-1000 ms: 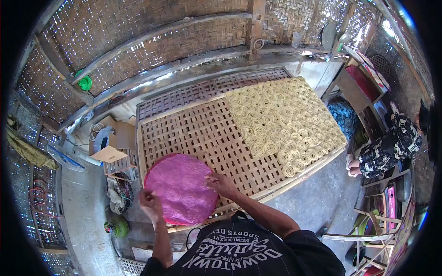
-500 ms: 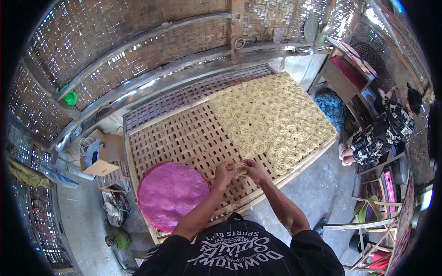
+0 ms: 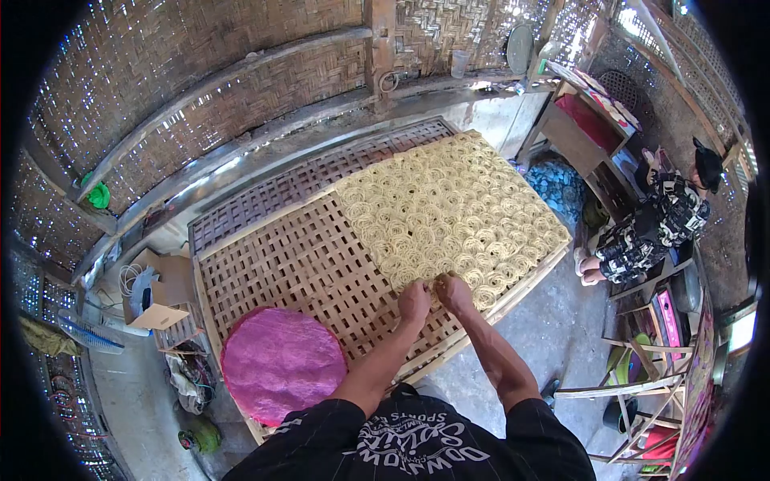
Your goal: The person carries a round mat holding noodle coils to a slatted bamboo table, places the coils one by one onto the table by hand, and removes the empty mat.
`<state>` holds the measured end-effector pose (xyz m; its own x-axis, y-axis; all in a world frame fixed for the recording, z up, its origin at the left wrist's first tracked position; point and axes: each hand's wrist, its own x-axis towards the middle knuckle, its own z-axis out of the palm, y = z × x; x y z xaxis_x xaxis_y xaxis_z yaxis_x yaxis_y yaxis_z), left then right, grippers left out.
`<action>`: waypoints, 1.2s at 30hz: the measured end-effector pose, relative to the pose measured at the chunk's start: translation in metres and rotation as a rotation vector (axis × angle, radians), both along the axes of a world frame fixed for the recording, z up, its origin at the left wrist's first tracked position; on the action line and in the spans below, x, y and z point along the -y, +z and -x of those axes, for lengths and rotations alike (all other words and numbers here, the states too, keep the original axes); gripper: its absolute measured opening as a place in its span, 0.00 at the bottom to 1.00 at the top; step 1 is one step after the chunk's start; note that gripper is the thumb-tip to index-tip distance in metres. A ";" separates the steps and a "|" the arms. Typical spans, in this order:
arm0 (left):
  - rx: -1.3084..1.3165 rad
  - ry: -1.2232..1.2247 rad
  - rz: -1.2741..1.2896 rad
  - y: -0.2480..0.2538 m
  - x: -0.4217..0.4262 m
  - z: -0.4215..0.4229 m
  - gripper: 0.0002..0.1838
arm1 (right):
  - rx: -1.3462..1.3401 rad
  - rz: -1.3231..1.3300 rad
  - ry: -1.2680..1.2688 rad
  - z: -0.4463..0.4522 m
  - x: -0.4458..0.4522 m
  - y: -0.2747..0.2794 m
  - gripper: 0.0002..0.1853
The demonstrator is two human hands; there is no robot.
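Many pale yellow noodle coils (image 3: 461,212) lie in packed rows on the right part of a woven bamboo rack (image 3: 277,260). At the near edge of these rows, my left hand (image 3: 414,303) and my right hand (image 3: 455,293) are close together, low over the lattice. The fingers of both are closed and point down round a noodle coil, of which only a little shows between them. A round, pink-purple covered thing (image 3: 282,365) rests on the rack's near left corner, left of my left forearm.
On the right, a person (image 3: 654,220) in patterned clothes sits by a wooden cabinet (image 3: 573,132). Wooden framing (image 3: 634,390) stands at the lower right. Left of the rack are a cardboard box (image 3: 164,293) and a green gas cylinder (image 3: 200,437). A woven wall rises behind.
Both hands have moved away from my body with the noodle coil, from above the bare lattice to the near edge of the laid rows. The camera view has shifted slightly.
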<state>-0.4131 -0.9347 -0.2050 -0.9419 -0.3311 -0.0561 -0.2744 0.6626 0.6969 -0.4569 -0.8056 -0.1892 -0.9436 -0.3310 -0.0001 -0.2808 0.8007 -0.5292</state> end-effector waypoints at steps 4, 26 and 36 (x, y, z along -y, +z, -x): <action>-0.056 -0.030 0.060 0.000 0.007 -0.006 0.11 | -0.003 -0.015 -0.065 0.000 0.003 0.005 0.15; -0.260 0.480 -0.051 0.019 0.154 -0.261 0.09 | 0.277 0.212 0.413 -0.148 0.155 0.014 0.18; -0.252 0.577 -0.349 0.045 0.192 -0.282 0.11 | -0.011 0.261 0.504 -0.200 0.190 0.024 0.23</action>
<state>-0.1315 -1.1270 -0.1600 -0.6207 -0.7823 -0.0533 -0.3162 0.1875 0.9300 -0.2569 -0.9957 -0.1651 -0.6681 -0.7285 0.1512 -0.6011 0.4087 -0.6868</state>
